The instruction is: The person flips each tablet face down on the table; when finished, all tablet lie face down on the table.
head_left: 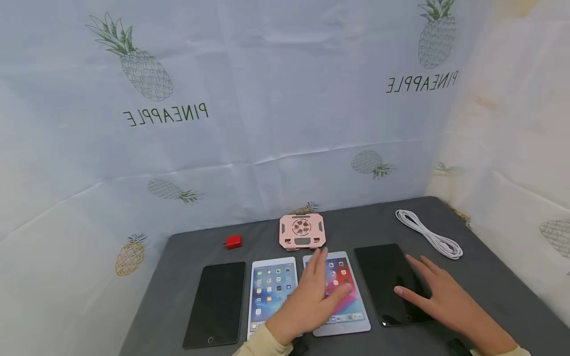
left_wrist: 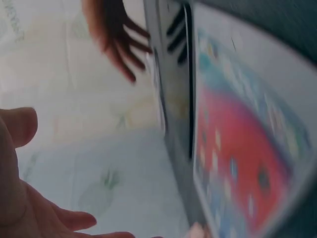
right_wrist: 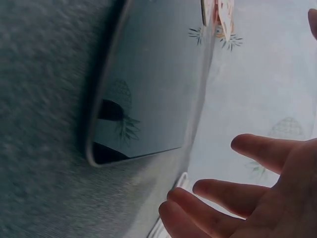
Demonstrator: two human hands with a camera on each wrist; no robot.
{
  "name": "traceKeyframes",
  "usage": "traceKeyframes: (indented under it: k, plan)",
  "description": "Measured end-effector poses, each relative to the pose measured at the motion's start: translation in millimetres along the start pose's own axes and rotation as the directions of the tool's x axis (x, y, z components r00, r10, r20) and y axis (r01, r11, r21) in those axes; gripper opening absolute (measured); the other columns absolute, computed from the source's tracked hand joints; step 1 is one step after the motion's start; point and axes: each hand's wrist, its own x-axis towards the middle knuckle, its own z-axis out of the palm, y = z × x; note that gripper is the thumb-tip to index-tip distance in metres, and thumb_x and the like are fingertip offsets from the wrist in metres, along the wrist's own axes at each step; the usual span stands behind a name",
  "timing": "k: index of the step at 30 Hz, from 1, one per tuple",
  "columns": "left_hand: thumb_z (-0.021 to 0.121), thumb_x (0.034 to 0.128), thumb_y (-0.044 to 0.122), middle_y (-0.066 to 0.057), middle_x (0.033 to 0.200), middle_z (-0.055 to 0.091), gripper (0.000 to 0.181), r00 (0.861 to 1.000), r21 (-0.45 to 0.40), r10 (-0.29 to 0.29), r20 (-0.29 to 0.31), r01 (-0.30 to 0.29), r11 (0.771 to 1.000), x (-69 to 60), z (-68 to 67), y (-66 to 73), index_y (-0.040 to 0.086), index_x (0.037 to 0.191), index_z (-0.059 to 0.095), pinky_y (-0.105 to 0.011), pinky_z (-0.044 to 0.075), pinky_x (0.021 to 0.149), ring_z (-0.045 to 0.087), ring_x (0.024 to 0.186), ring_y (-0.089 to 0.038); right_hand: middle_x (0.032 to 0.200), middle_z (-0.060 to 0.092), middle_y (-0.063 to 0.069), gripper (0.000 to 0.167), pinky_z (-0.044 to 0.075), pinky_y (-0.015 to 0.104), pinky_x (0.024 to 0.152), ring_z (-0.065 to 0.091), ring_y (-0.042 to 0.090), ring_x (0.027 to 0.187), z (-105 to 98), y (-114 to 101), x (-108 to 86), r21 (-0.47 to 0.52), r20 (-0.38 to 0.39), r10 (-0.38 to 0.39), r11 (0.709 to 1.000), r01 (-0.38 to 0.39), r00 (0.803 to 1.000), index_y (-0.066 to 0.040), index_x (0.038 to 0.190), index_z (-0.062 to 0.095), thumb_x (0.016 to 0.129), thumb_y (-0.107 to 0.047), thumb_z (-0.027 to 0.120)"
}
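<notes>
Red-screened white tablet (head_left: 350, 304) in front of pink case (head_left: 302, 228), top towards it, left hand (head_left: 309, 299) spread wide above, black tablet (head_left: 384, 279) front-right of case, long axis front to back, right hand (head_left: 445, 298) spread above

Between the pink case (head_left: 303, 232) and the white cable (head_left: 429, 235), the grey table (head_left: 365, 225) offers a hand room to pass; a narrower gap separates case and red plug (head_left: 233, 242). The left hand (head_left: 308, 299) blocks the right-hand lit tablet (head_left: 349, 307), the right hand (head_left: 447, 299) the neighbouring black tablet (head_left: 383, 272), though their height is hard to judge. Hanging cloth (head_left: 285, 99) closes the back.
</notes>
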Motion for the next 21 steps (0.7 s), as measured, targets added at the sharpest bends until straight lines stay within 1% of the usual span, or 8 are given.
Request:
traceKeyframes:
  k: [2,3,6,8,11,13,18,21]
  plan:
    - [0.046,0.1021,0.077,-0.005,0.183,0.013,0.098,0.999,-0.039,-0.008,0.038,0.01,0.999,8.2,15.9,7.1,0.023,0.175,0.01,-0.067,0.041,0.123,0.027,0.166,-0.033,0.165,0.037,0.038,0.094,0.044,0.086,0.092,0.042,0.069,0.141,2.6,-3.6,2.3,0.013,0.001,-0.01,1.0,0.01,1.0,-0.01,0.167,0.038,0.098,-0.067,0.068]
    - [0.045,0.1025,0.077,-0.006,0.183,0.014,0.097,0.998,-0.063,-0.018,0.055,0.022,0.998,11.9,22.3,10.4,0.022,0.175,0.011,-0.067,0.039,0.125,0.027,0.166,-0.033,0.164,0.039,0.037,0.094,0.045,0.084,0.093,0.043,0.067,0.141,3.6,-5.0,3.4,0.018,0.0,-0.015,1.0,0.015,1.0,-0.009,0.166,0.04,0.098,-0.067,0.068]
    - [0.044,0.1034,0.077,-0.008,0.182,0.019,0.095,0.996,-0.126,-0.054,0.076,0.063,0.99,22.8,36.5,18.9,0.021,0.175,0.014,-0.068,0.034,0.127,0.027,0.167,-0.034,0.161,0.045,0.037,0.093,0.047,0.081,0.094,0.048,0.065,0.14,5.2,-7.6,5.8,0.019,0.002,-0.023,1.0,0.023,1.0,-0.005,0.164,0.043,0.099,-0.065,0.069]
    - [0.045,0.1045,0.074,-0.008,0.181,0.022,0.093,0.995,-0.191,-0.071,0.073,0.084,0.978,30.2,42.9,25.4,0.019,0.174,0.017,-0.068,0.032,0.128,0.026,0.167,-0.035,0.159,0.048,0.036,0.091,0.049,0.079,0.093,0.05,0.065,0.138,5.7,-7.7,6.8,0.007,0.003,-0.02,1.0,0.02,1.0,-0.004,0.162,0.046,0.099,-0.065,0.069]
    - [0.049,0.106,0.069,-0.008,0.179,0.027,0.09,0.993,-0.286,-0.097,0.07,0.113,0.951,40.1,50.6,35.1,0.015,0.173,0.022,-0.068,0.03,0.129,0.026,0.166,-0.034,0.156,0.051,0.035,0.09,0.049,0.078,0.092,0.052,0.065,0.135,6.7,-6.7,7.8,-0.021,-0.002,-0.01,1.0,0.01,1.0,-0.004,0.159,0.05,0.098,-0.066,0.069]
    - [0.052,0.1063,0.065,-0.008,0.178,0.031,0.088,0.99,-0.329,-0.118,0.077,0.137,0.934,45.2,55.4,41.7,0.014,0.172,0.025,-0.067,0.032,0.129,0.031,0.165,-0.033,0.155,0.053,0.035,0.09,0.05,0.078,0.092,0.054,0.064,0.133,7.7,-5.8,8.3,-0.032,-0.011,-0.007,0.999,0.006,1.0,-0.004,0.158,0.052,0.097,-0.067,0.07]
    - [0.057,0.1046,0.063,-0.009,0.171,0.043,0.086,0.979,-0.319,-0.177,0.099,0.2,0.926,53.2,66.9,54.3,0.012,0.169,0.034,-0.065,0.04,0.125,0.044,0.158,-0.033,0.153,0.056,0.032,0.09,0.05,0.077,0.094,0.055,0.059,0.133,9.8,-3.5,9.5,-0.027,-0.011,-0.003,1.0,0.003,1.0,-0.004,0.157,0.053,0.096,-0.068,0.07]
    - [0.058,0.1036,0.064,-0.011,0.169,0.047,0.086,0.971,-0.311,-0.212,0.114,0.238,0.92,57.4,72.9,58.5,0.011,0.167,0.037,-0.066,0.043,0.122,0.048,0.155,-0.034,0.153,0.058,0.031,0.091,0.051,0.075,0.095,0.056,0.058,0.133,9.5,-1.1,10.1,-0.016,0.003,0.002,1.0,-0.001,1.0,-0.003,0.158,0.052,0.097,-0.068,0.069]
